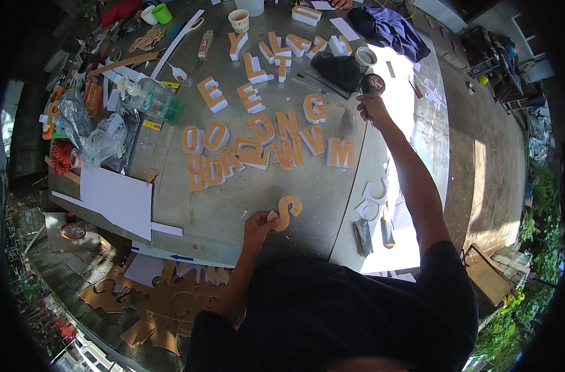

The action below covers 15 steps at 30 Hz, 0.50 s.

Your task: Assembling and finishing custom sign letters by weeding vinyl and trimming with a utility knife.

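My left hand (258, 230) grips a tan letter S (289, 211) by its lower left edge, near the front of the metal table. My right hand (371, 109) is stretched out to the far right, fingers curled together beside a round black object (372, 84) with a red and white marking. Whatever those fingers hold is too small to make out. Between and beyond my hands stand several block letters with tan faces and white sides, among them an M (340, 153), a G (314, 109) and an E (212, 94).
A clear bottle (152, 99) of greenish liquid lies at the left by crumpled plastic (105, 137). White sheet (117, 197) lies front left. A utility knife (388, 232) and white offcuts (375, 193) are front right. Tape roll (366, 57), dark cloth (391, 30) and another person's hand (340, 4) are at the back.
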Each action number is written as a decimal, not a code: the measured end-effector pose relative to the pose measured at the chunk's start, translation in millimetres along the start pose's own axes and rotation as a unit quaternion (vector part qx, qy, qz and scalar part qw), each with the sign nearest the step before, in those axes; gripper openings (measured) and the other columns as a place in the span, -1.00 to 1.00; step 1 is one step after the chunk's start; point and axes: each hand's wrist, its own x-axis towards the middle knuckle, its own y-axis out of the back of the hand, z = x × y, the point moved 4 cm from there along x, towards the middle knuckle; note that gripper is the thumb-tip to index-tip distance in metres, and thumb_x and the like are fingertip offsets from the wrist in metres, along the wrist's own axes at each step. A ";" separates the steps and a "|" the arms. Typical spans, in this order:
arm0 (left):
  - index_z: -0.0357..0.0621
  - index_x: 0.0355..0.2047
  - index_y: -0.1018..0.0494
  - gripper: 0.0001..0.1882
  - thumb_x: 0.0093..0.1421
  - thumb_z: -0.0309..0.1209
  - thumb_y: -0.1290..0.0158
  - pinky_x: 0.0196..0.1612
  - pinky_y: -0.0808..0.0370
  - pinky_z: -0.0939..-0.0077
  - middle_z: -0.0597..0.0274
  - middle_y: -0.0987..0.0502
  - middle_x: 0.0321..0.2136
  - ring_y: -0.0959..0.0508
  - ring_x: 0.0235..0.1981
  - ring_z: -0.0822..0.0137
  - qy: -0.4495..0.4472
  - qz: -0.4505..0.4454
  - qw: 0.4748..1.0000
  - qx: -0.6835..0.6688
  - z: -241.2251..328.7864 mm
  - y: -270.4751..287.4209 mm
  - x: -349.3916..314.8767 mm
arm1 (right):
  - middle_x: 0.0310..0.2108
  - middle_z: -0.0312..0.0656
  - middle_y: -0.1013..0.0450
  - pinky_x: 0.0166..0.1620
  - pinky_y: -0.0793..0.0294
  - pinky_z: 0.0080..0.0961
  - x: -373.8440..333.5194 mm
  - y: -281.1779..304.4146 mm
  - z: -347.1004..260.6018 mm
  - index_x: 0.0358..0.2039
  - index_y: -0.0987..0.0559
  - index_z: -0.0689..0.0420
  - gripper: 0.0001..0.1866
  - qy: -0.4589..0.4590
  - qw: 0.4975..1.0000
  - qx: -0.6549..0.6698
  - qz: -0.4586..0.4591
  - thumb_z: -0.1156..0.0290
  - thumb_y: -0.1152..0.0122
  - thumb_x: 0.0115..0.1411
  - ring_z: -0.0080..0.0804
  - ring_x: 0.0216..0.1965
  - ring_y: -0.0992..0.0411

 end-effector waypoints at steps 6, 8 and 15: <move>-0.46 -0.08 -0.50 -0.54 0.11 -0.39 -0.35 -0.23 -0.61 0.49 0.05 -0.65 -0.26 -0.66 -0.28 0.33 0.011 0.002 1.000 0.009 0.4 1.3 2.4 | -0.60 -0.19 -0.47 -0.76 -0.14 -0.48 88.0 18.6 -43.3 -0.39 -0.53 0.21 -0.85 -0.018 0.996 -0.081 0.030 0.40 -0.14 0.27 -0.50 -0.77 -0.32; -0.46 -0.07 -0.50 -0.54 0.11 -0.39 -0.36 -0.22 -0.60 0.50 0.04 -0.65 -0.26 -0.66 -0.27 0.33 0.017 0.011 1.000 0.017 1.7 1.9 -1.6 | -0.60 -0.18 -0.47 -0.75 -0.14 -0.47 110.8 19.3 -63.8 -0.38 -0.54 0.22 -0.82 -0.010 0.993 -0.118 0.019 0.37 -0.14 0.28 -0.50 -0.75 -0.33; -0.43 -0.09 -0.52 -0.56 0.11 -0.38 -0.34 -0.15 -0.56 0.49 0.11 -0.65 -0.26 -0.63 -0.27 0.38 0.036 0.017 0.999 0.027 2.2 0.6 -1.2 | 0.08 0.09 -0.50 0.08 -0.47 -0.20 146.7 87.9 -149.4 0.16 -0.48 0.13 -0.47 0.316 0.837 -0.364 0.261 0.09 -0.03 0.27 0.07 0.06 -0.49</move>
